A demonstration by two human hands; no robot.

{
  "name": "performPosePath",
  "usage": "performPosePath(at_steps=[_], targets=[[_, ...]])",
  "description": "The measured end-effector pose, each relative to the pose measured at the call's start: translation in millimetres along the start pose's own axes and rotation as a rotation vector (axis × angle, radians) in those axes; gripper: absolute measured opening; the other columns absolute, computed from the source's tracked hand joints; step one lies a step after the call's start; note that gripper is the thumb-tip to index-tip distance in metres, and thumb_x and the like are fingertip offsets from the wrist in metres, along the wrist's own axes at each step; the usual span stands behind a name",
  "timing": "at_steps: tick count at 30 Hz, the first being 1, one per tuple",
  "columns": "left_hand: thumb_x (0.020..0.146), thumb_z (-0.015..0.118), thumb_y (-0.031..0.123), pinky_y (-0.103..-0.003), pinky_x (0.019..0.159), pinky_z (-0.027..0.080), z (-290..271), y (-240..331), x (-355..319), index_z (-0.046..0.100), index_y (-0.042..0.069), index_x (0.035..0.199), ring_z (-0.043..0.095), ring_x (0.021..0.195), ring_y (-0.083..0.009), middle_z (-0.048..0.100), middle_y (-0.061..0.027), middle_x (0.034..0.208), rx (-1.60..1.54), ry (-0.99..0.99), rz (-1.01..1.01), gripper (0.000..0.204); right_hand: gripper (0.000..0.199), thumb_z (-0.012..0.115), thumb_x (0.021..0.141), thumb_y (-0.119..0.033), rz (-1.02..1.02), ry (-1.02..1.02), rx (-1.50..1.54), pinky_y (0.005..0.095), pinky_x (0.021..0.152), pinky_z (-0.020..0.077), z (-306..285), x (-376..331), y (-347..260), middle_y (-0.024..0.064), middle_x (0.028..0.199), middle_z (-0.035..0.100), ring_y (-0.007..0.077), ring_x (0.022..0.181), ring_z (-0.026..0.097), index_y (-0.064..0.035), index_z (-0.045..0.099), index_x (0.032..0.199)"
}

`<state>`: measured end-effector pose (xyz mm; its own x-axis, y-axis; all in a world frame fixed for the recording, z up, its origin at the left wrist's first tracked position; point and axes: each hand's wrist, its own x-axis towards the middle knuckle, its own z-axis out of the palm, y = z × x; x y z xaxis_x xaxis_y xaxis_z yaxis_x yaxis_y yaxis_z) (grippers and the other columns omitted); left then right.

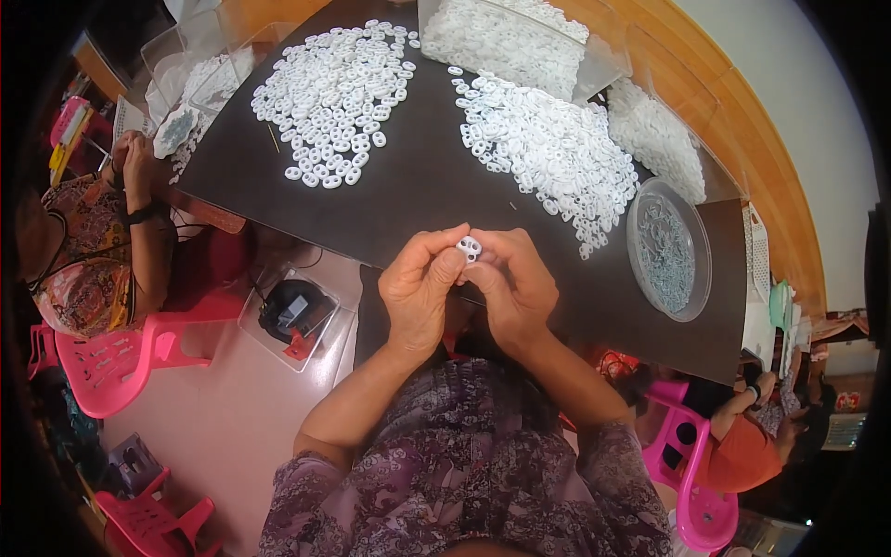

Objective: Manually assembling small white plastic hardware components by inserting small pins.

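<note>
Between both hands, just past the near edge of the dark table, is a small white plastic piece with round holes [470,248], much like a double-hole cord lock. My left hand [419,286] pinches it from the left with thumb and fingertips. From the other side, my right hand [512,286] closes its thumb and fingers on it too. The fingertips cover part of the piece. Ahead to the left lies a spread heap of white two-holed oval pieces [339,93]. Smaller white pieces [548,148] form another heap ahead to the right.
A clear bin of white pieces [510,42] stands at the back, beside a bulging clear bag [654,139]. The round clear dish [703,278] at right holds small grey metal pieces. People sit at left [102,251] and right [747,446]. A pink chair [102,371] stands left.
</note>
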<state>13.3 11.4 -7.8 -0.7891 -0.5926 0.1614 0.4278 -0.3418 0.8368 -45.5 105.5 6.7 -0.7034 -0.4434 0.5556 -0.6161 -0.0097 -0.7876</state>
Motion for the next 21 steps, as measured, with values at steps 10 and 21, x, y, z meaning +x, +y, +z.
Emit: performPosePath(at_steps=[10,21], targets=[[0.09,0.057,0.006,-0.018,0.066,0.042,4,0,-4,0.061,-0.004,0.102,0.049,0.073,-0.0052,0.055,-0.0002,0.083,0.067,0.051,0.085,0.016,0.025,0.064,0.076,0.005,-0.012,0.013,0.022,0.0259,0.058,0.0427,5,-3,1,0.0088,0.086,0.058,0.0166,0.067,0.05,0.0027,0.059,0.1],[0.092,0.055,0.009,-0.019,0.068,0.042,9,0,-12,0.059,-0.003,0.103,0.049,0.077,-0.0054,0.055,0.0,0.086,0.063,0.074,0.099,0.017,0.021,0.066,0.078,0.001,0.025,0.11,0.048,0.0253,0.058,0.0419,13,-8,-5,0.0085,0.087,0.059,0.0159,0.067,0.049,0.002,0.058,0.097]])
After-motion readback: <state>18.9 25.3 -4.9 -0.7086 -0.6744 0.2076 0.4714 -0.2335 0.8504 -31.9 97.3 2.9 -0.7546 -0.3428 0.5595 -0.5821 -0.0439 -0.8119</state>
